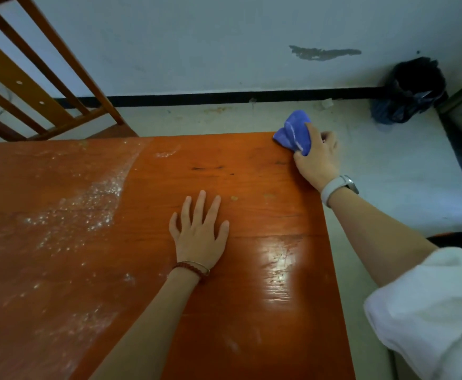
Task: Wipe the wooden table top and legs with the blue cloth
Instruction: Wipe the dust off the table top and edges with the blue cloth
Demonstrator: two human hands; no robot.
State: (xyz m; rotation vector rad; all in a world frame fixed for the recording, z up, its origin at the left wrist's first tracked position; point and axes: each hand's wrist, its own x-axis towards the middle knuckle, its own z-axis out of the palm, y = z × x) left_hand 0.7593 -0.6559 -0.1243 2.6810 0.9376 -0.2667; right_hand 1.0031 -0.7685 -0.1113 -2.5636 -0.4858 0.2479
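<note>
The orange-brown wooden table top [224, 171] fills the lower left and middle of the view. White dust covers its left half; the right half is glossy and bare. My right hand [317, 157] grips the bunched blue cloth [294, 133] at the table's far right corner. My left hand [199, 231] lies flat on the table top with its fingers spread, near the middle. The table legs are hidden below the top.
A wooden chair back [32, 78] stands beyond the table's far left edge. A black bin with a bag [413, 89] sits in the far right corner by the white wall. Pale floor [389, 171] runs along the table's right side.
</note>
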